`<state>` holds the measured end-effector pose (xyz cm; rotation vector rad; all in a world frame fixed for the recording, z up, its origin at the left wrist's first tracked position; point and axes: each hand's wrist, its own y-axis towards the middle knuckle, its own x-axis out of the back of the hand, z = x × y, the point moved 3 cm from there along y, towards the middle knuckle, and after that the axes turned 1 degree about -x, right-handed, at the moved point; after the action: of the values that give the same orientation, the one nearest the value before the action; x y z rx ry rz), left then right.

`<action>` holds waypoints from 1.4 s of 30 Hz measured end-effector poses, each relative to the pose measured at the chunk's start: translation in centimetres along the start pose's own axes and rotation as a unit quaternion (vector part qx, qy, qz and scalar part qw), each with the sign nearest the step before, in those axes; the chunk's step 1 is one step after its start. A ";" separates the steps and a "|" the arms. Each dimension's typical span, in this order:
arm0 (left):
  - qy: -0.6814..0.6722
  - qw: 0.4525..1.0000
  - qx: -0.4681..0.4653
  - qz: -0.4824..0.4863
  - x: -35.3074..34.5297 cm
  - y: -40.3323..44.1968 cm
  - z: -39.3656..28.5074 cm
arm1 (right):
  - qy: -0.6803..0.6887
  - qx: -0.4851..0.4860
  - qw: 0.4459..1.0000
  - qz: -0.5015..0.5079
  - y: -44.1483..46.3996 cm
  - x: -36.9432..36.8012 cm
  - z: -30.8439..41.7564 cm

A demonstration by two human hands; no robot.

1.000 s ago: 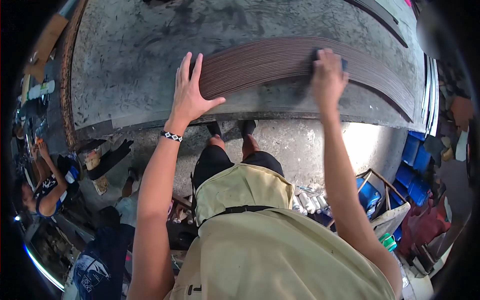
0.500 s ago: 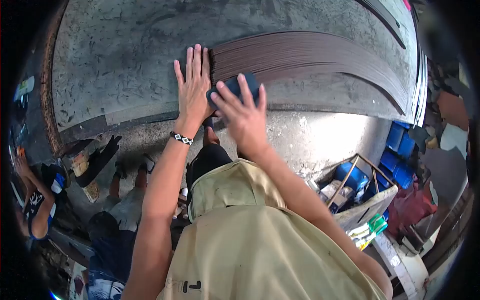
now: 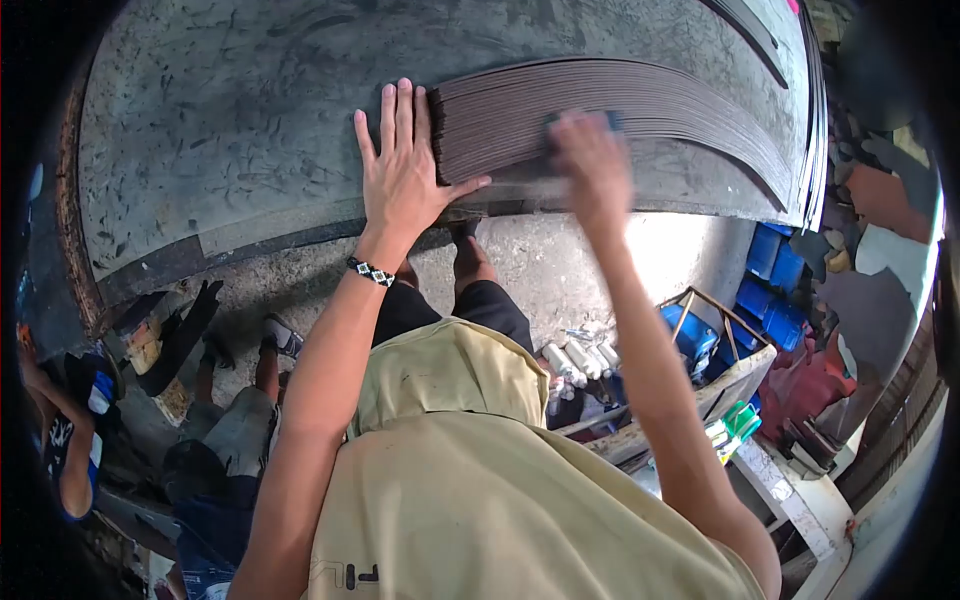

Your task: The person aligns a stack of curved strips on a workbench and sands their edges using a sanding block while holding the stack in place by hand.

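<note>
Long brown strips [image 3: 500, 120] lie side by side in a curved fan on the grey tabletop [image 3: 250, 130]. My left hand [image 3: 402, 170] is flat with fingers spread, its edge against the strips' left end and its thumb along their near corner. My right hand [image 3: 594, 170], blurred by motion, is over the middle of the strips, closed on a dark block [image 3: 612, 122] that is partly hidden under the fingers.
Dark strips [image 3: 750, 38] lie at the table's far right, with pale sheets [image 3: 815, 140] at its right edge. Below are white rolls [image 3: 580, 358], a wooden-framed bin [image 3: 735, 375] and blue containers [image 3: 775, 310]. Two people [image 3: 75, 440] [image 3: 215, 490] are at the lower left.
My right hand has moved with the block from the strips' left end back to their middle. My left hand stays at the left end, its thumb now spread outward. The view has shifted slightly.
</note>
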<state>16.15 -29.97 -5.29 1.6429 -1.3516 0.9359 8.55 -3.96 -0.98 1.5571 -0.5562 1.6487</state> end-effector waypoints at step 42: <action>-0.137 0.991 0.003 -0.001 1.5 1.2 0.1 | 0.068 -0.061 0.996 0.004 2.4 -1.2 13.1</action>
<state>15.17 -30.82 -3.82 1.8290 -1.5281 0.7318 14.81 -15.71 0.27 1.3461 -0.5798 1.6803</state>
